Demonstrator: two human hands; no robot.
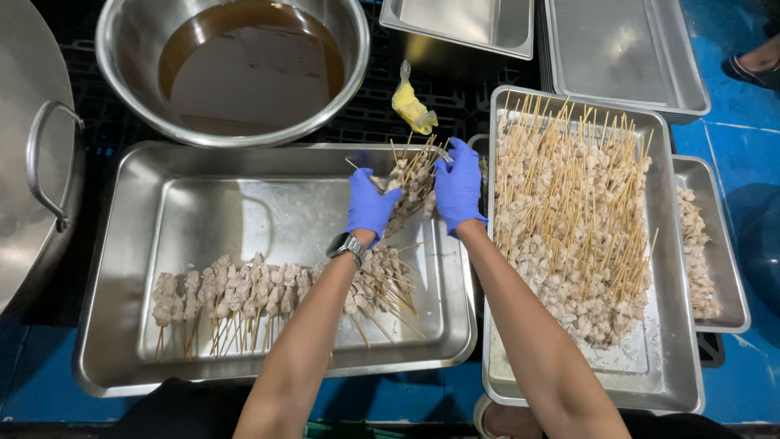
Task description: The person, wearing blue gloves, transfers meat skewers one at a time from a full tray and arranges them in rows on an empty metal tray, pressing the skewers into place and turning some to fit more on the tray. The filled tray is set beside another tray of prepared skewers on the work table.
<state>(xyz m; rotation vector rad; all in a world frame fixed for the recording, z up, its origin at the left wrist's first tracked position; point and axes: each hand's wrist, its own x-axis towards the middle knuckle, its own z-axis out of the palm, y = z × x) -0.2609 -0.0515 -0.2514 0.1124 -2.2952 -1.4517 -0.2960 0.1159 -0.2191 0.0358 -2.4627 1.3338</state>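
Two gloved hands meet over the far right corner of the large steel tray (122, 268): your left hand (370, 205) and your right hand (457, 189), both in blue gloves, are closed from either side around one bundle of raw meat skewers (410, 180), its bamboo sticks fanning up and away from you. The bundle is held above the tray floor, between the two palms. Judge it light but loose: the meat looks soft, damp and dusted pale, so it is likely slippery, while the thin sticks are stiff and could snap or prick a glove; hold is best taken around the meaty middle, where your palms now press, not at the bare tips. On the near side of that tray lies a laid-out row of skewers (268, 293), directly under your left forearm. Just beside the tray on its right stands a second tray (674, 374) heaped with a pile of skewers (569, 236), sticks pointing outward toward your right wrist. Beyond the large tray sits a round steel bowl (114, 49) of brown liquid (244, 24), and near it a crumpled yellow bag (411, 107). A lidded pot (32, 162) crowds the tray's left edge.
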